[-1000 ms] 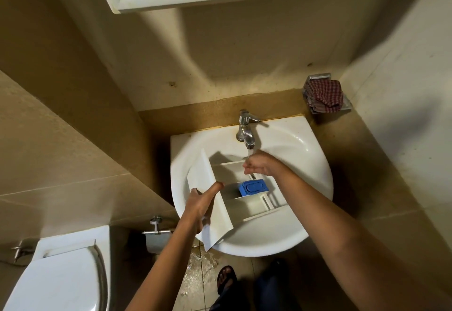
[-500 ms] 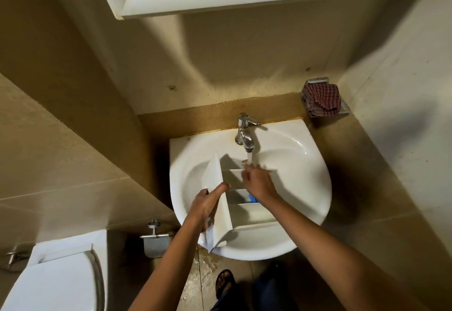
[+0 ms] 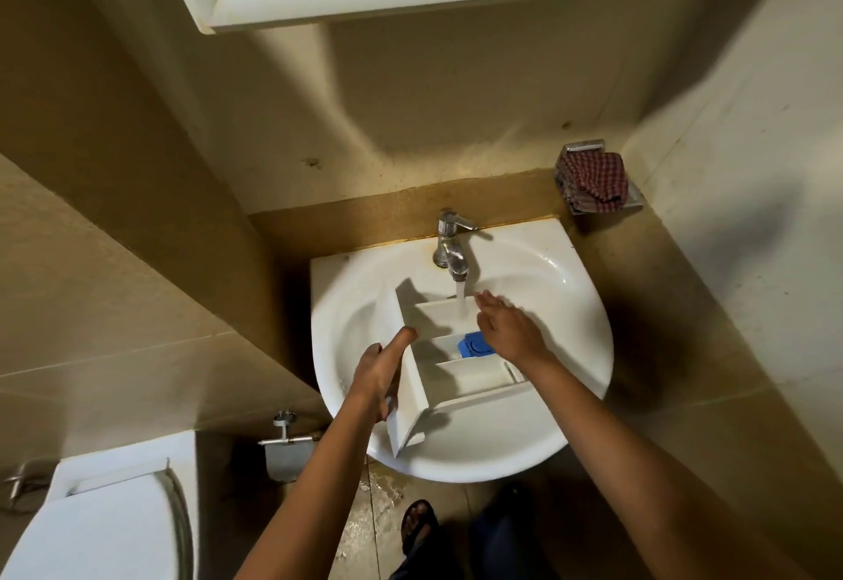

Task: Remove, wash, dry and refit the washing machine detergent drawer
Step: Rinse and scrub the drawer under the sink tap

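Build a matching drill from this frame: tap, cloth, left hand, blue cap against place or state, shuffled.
1. tap
2. cloth
3. left hand
4. blue cap

a. grips the front panel of the drawer
b. running
c. on the rack, right of the sink
d. in the drawer's middle compartment

Pairs: 1-b, 2-c, 3-a, 4-d.
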Tool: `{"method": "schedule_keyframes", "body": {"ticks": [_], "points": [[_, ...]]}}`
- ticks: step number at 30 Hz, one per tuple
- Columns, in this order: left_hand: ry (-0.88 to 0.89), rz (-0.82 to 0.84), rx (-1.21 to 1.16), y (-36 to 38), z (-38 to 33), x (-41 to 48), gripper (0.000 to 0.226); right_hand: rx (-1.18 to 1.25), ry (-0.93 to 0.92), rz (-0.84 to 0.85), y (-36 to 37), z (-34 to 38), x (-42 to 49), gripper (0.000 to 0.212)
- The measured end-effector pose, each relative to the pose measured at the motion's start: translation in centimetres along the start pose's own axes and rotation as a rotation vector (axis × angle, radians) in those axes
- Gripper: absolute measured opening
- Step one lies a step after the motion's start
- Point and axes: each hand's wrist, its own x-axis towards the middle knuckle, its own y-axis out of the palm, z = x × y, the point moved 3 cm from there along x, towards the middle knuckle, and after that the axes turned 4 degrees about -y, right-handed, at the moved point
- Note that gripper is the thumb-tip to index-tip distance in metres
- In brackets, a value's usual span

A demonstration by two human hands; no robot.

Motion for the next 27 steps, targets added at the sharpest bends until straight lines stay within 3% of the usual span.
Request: {"method": "schedule_keyframes", "body": {"ticks": [2, 3, 5, 7, 8, 11, 14, 18, 20, 24, 27], "points": [[0.051, -0.028, -0.002, -0.4, 0.2, 0.3, 0.052, 0.115, 0.006, -0.086, -0.1, 0.3, 0.5, 0.04], [0.065, -0.034, -0.003, -0.5, 0.3, 0.4, 0.051, 0.301, 0.049, -0.165, -0.3, 0.7, 0.9, 0.034], [0.066, -0.041, -0.001, -0.6, 0.4, 0.4, 0.056, 0.911, 0.289, -0.26, -0.3, 1.5, 1.7, 0.023], [0.041, -0.043, -0.006, -0.8, 0.4, 0.4, 0.067, 1.478, 0.514, -0.172, 0.3, 2.6, 2.6, 0.024], [0.03, -0.041, -0.01, -0.9, 0.4, 0.4, 0.073, 1.646, 0.591, -0.109, 0.5, 3.1, 2.9, 0.026], [0.03, -0.041, -0.026, -0.9, 0.3, 0.5, 0.082, 1.903, 0.705, -0.056, 0.6, 3.7, 3.9, 0.028], [0.042, -0.064, -0.017, -1.0, 0.5, 0.7, 0.081, 1.947, 0.773, -0.042, 0.6, 4.1, 4.8, 0.018], [0.038, -0.073, -0.008, -0.9, 0.7, 0.9, 0.078, 1.965, 0.816, -0.001, 0.3, 4.4, 5.3, 0.023], [0.024, -0.067, -0.018, -0.9, 0.5, 0.8, 0.076, 1.941, 0.791, 0.126, 0.2, 5.4, 4.6, 0.022], [0.0, -0.03, -0.025, -0.8, 0.1, 0.8, 0.085, 1.408, 0.562, 0.561, 1.1, 8.3, 1.3, 0.019], [-0.01, -0.021, -0.03, -0.7, 0.0, 0.8, 0.089, 1.176, 0.497, 0.544, 0.8, 8.6, 0.6, 0.016]]}}
